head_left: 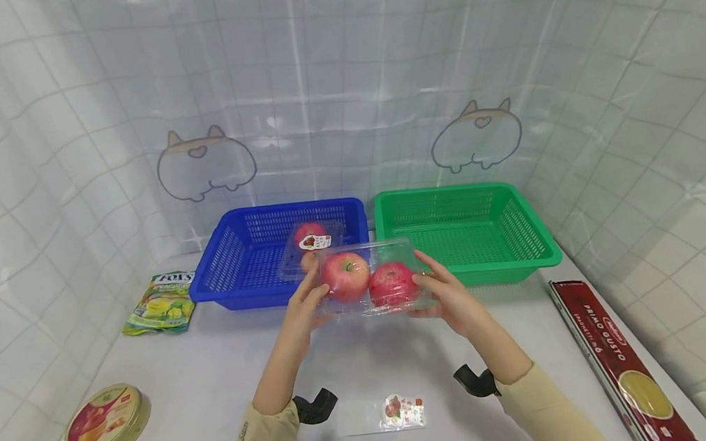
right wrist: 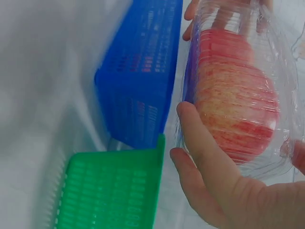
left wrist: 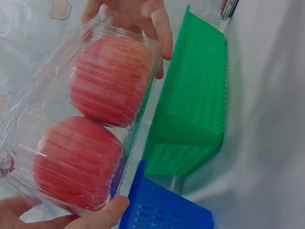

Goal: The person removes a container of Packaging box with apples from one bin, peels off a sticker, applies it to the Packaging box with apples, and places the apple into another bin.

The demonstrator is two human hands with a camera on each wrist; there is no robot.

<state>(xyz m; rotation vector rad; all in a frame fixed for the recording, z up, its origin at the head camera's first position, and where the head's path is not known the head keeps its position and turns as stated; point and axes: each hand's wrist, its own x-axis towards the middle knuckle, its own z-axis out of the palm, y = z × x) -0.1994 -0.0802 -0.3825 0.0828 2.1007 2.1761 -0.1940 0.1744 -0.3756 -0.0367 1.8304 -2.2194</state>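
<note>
A clear plastic box (head_left: 393,250) with two red apples (head_left: 347,277) is held up in front of two baskets. My left hand (head_left: 305,309) grips its left end, and my right hand (head_left: 454,299) grips its right end, with thumbs on the near side. From the left wrist, both apples (left wrist: 78,162) show through the ribbed plastic. The right wrist view has the right fingers (right wrist: 209,148) spread along the box's side. Behind it, the blue basket (head_left: 240,302) contains another clear box of apples (head_left: 310,231) with a label, partly covered by the held box.
The green basket (head_left: 490,275) stands right of the blue one. A Fox's candy bag (head_left: 161,304) and a round tin (head_left: 106,421) lie at the left. A red spaghetti box (head_left: 620,358) lies at the right. Nearest me is a clear strip with a printed label (head_left: 403,412).
</note>
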